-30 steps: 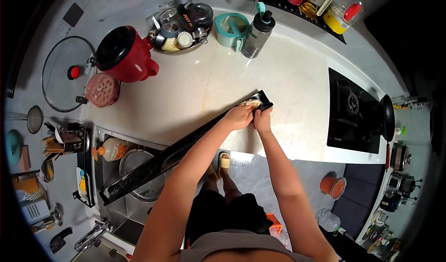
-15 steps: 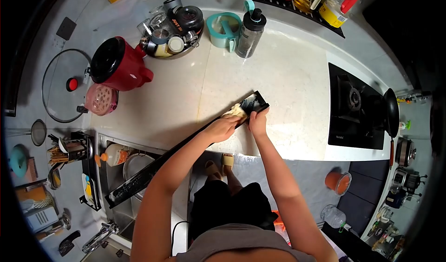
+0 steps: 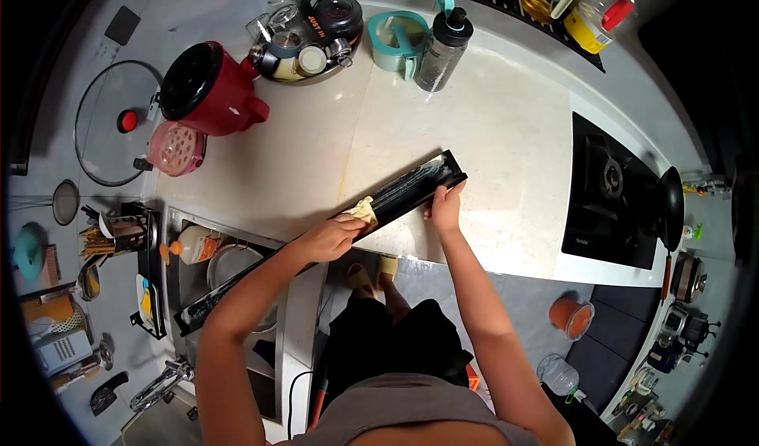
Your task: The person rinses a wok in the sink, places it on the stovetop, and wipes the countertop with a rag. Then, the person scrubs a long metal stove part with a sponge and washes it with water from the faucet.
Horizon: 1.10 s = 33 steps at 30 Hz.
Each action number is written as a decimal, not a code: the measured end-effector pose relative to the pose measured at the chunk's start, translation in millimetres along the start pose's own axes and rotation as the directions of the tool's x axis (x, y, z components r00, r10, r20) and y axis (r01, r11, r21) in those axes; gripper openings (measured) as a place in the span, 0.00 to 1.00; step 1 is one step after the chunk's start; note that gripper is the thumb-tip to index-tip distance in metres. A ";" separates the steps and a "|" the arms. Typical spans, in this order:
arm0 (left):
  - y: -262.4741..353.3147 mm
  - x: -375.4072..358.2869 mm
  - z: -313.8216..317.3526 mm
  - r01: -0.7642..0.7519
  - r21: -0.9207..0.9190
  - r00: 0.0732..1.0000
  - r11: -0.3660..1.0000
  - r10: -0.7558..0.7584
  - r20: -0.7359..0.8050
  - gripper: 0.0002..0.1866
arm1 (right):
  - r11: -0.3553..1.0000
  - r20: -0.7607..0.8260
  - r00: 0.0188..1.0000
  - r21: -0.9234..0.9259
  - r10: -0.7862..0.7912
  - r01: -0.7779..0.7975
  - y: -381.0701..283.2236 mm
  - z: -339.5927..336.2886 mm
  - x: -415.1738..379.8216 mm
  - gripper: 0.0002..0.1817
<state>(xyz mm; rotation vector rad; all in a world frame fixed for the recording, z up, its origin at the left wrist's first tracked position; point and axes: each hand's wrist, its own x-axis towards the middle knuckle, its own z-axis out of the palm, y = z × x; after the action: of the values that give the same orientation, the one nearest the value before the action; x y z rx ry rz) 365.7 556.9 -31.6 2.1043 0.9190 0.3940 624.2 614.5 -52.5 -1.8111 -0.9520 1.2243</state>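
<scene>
One bare left hand [image 3: 329, 240]: closed down over a crumpled pale-yellow cloth [image 3: 363, 211], pressing it into the trough below.
Bare right hand [image 3: 445, 208]: curled tight around the near edge, close to the right end.
Long black shallow trough [image 3: 407, 192]: lying diagonally, right end over the white countertop [image 3: 498, 122], left end over the stainless-steel sink [image 3: 190, 281]; whitish streaks inside.
Past far edge: teal-lidded jug [image 3: 397, 48] just beside a grey black-capped bottle [image 3: 441, 58].
Far left: red pot with black lid [image 3: 229, 102].
Far right: black glass-topped gas hob [image 3: 605, 221].
</scene>
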 end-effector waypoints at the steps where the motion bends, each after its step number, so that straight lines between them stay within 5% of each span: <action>1: 0.2 -5.0 -1.6 -0.041 0.031 0.999 0.999 0.041 -0.014 0.15 | 0.977 0.149 0.985 0.177 0.091 -0.117 -3.1 -4.5 0.7 0.34; 4: -0.6 27.3 3.5 -0.069 0.088 0.998 0.994 0.070 -0.002 0.16 | 0.888 0.340 0.931 0.377 0.133 -0.265 -6.3 -31.3 9.4 0.33; 5: -2.3 42.6 2.7 -0.153 0.176 0.988 0.973 0.146 0.051 0.15 | 0.940 0.207 0.969 0.281 0.135 -0.191 -5.0 -37.2 12.7 0.31; 6: 0.6 59.9 6.2 -0.081 0.101 0.997 0.992 0.080 0.016 0.16 | 0.978 0.212 0.976 0.183 0.058 -0.098 -7.4 -45.7 15.5 0.29; 8: -0.7 93.7 13.2 -0.097 0.096 0.995 0.991 0.098 -0.004 0.16 | 0.976 0.354 0.935 0.190 0.029 -0.103 -9.0 -55.1 27.0 0.27; 15: 2.8 194.4 35.9 -0.149 0.087 0.987 0.985 0.154 -0.053 0.17 | 0.985 0.306 0.952 0.155 0.026 -0.077 -13.3 -51.5 27.5 0.23; 17: 4.9 196.2 32.6 -0.155 0.160 0.988 0.975 0.152 0.029 0.16 | 0.987 0.258 0.966 0.156 -0.001 -0.041 -13.1 -44.9 30.0 0.22; 20: 15.8 164.4 23.7 0.011 -0.036 0.998 0.999 -0.009 0.055 0.15 | 0.989 0.109 0.994 0.145 -0.007 -0.009 -5.9 -29.9 33.8 0.20; 21: 2.0 145.6 34.2 -0.060 -0.007 0.996 0.998 0.059 -0.072 0.14 | 0.991 0.047 0.999 0.137 -0.002 -0.005 -4.3 -25.2 34.2 0.19; 27: 4.6 37.5 13.9 -0.003 -0.010 0.998 1.000 0.002 -0.056 0.18 | 0.998 0.013 1.000 0.051 0.020 -0.020 -11.2 -21.5 30.1 0.19; 32: 11.6 100.9 21.9 0.074 -0.045 0.996 0.996 -0.076 -0.048 0.19 | 0.998 0.006 1.000 0.057 -0.010 0.009 -6.0 -21.5 33.2 0.19; 33: 5.3 123.9 30.1 -0.010 0.027 0.995 1.000 0.013 -0.096 0.18 | 0.998 0.008 1.000 0.061 -0.014 0.013 -5.8 -21.6 33.8 0.19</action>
<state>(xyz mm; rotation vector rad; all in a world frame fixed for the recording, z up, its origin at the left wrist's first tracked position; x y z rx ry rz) 470.0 628.0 -50.3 2.1310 0.9729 0.4956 652.8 643.1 -55.1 -1.7502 -0.9204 1.2409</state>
